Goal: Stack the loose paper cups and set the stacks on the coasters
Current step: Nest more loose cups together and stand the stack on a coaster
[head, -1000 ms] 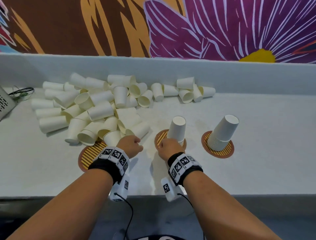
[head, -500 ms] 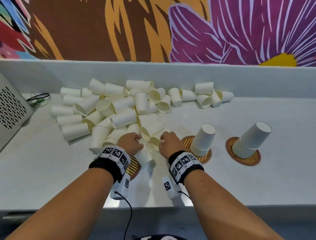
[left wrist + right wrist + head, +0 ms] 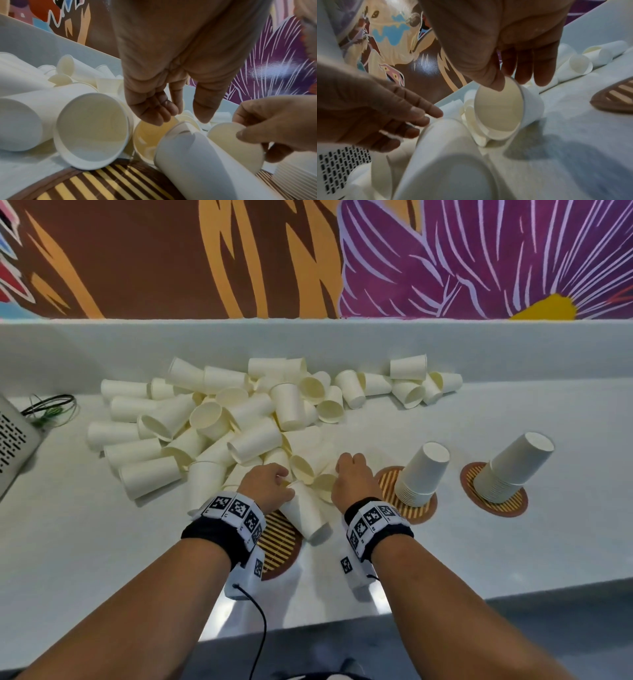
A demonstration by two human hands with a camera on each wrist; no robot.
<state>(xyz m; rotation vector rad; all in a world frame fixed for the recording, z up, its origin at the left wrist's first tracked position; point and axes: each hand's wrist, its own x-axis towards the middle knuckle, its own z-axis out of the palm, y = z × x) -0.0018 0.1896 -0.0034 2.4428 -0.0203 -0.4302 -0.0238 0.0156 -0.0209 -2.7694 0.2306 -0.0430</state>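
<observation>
Right wrist view shows the right hand point(image 3: 496, 44) pinching the rim of a loose cream paper cup point(image 3: 503, 112) that lies on its side with its mouth toward the camera: the thumb dips inside the lip and the fingers reach over the outside, so this grip is clamped on that cup. Just beside it, toward the person, the left hand point(image 3: 173, 67) has thumb and fingers curled down over the open end of a white paper cup lying on its side point(image 3: 305, 517); whether that grip has closed on the rim or is only touching it, I cannot tell.

That lying cup rests partly across the near striped round coaster point(image 3: 277, 539), the only coaster without a stack. Behind the coaster spreads the heap of loose white paper cups point(image 3: 219, 419) on the pale counter point(image 3: 85, 542). To its right, the middle coaster point(image 3: 407, 498) carries an inverted stack of cups point(image 3: 423, 474), and farther right the far coaster point(image 3: 495, 498) bears a taller leaning stack point(image 3: 513, 467).

A third stack seems to be starting. Next, I judge, the pinched cup must be turned to line up with the other and nested, gently enough not to crush the thin rims.
</observation>
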